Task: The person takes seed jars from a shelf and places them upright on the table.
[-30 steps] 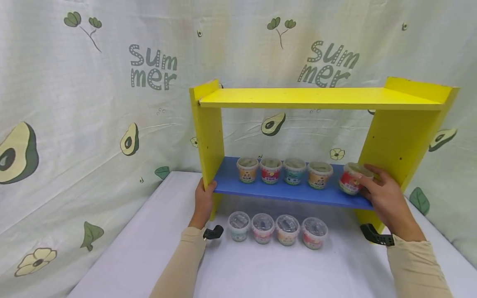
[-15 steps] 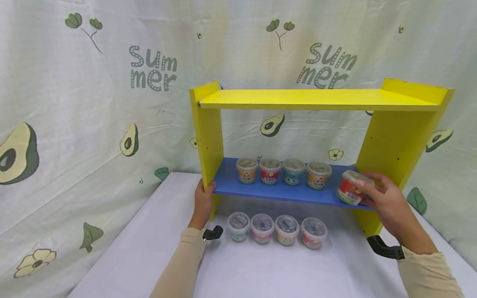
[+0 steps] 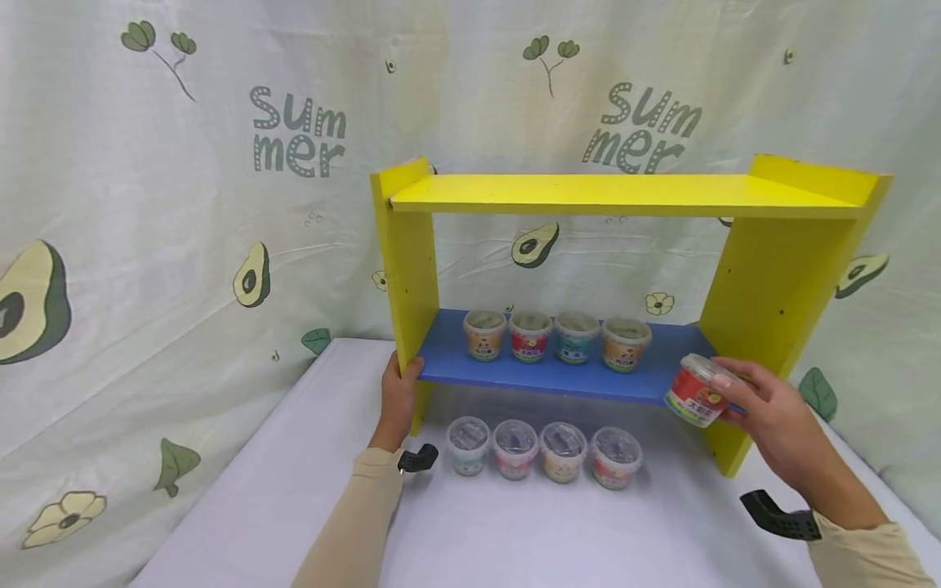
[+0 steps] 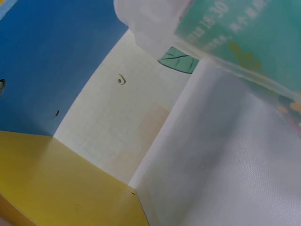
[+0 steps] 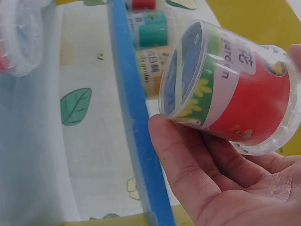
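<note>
While the person's left hand [image 3: 399, 400] grips the yellow side panel [image 3: 408, 269] of a small shelf unit, fingers curled round its front edge, their right hand [image 3: 772, 412] pinches a red-labelled cup [image 3: 694, 390] between thumb and fingers, tilted, just off the right end of the blue shelf [image 3: 544, 374]. Four cups [image 3: 556, 337] stand on that shelf; four more [image 3: 540, 451] sit on the white table [image 3: 515, 539] beneath.

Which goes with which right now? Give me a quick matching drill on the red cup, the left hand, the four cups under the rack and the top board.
1 red cup
2 left hand
3 four lidded cups
4 top board

A on the white table
B bare, yellow
C grips the rack's left post
D tilted in the right hand, off the blue shelf

Pairs: 1-D, 2-C, 3-A, 4-B
</note>
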Demonstrator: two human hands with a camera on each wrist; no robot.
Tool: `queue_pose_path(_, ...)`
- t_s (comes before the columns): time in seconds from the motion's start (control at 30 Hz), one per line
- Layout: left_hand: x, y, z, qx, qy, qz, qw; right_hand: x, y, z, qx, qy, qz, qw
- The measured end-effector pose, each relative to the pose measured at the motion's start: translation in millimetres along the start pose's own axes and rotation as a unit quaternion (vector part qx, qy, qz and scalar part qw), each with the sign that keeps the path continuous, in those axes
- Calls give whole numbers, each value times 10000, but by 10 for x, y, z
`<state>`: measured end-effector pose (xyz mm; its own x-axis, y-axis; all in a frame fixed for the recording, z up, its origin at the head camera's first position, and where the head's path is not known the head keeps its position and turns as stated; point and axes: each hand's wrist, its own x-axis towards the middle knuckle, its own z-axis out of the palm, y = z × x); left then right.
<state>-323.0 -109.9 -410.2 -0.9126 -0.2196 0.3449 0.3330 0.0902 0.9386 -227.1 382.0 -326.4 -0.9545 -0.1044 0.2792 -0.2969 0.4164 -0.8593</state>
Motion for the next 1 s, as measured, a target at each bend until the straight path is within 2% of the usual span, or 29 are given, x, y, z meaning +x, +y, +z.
queue_pose_path(0.13,9,13,13,7,-54,-62,10000,-51,51,-13,-89,-89,80,9999)
queue_pose_path(0.33,-11,20,26,-11,50,38,10000,-95,98,-5,-282,-248,311,9988)
queue_pose_path(0.5,-33,11,26,41,97,92,9999,-106,126,15,-329,-499,385,9975)
queue_pose_path(0.67,-22,14,20,12,43,-2,10000,-120,159,-22,-482,-769,437,9949)
queue_pose_path(0.8,-67,143,32,48,-24,-39,10000,-121,192,-50,-700,-1024,552,9907)
queue_pose_path(0.93,-181,345,44,168,7,-4,9999,-121,237,-30,-615,-1256,692,9878)
queue_pose_path(1.0,-211,397,41,194,20,-13,9998,-121,262,-15,-496,-1323,727,9873)
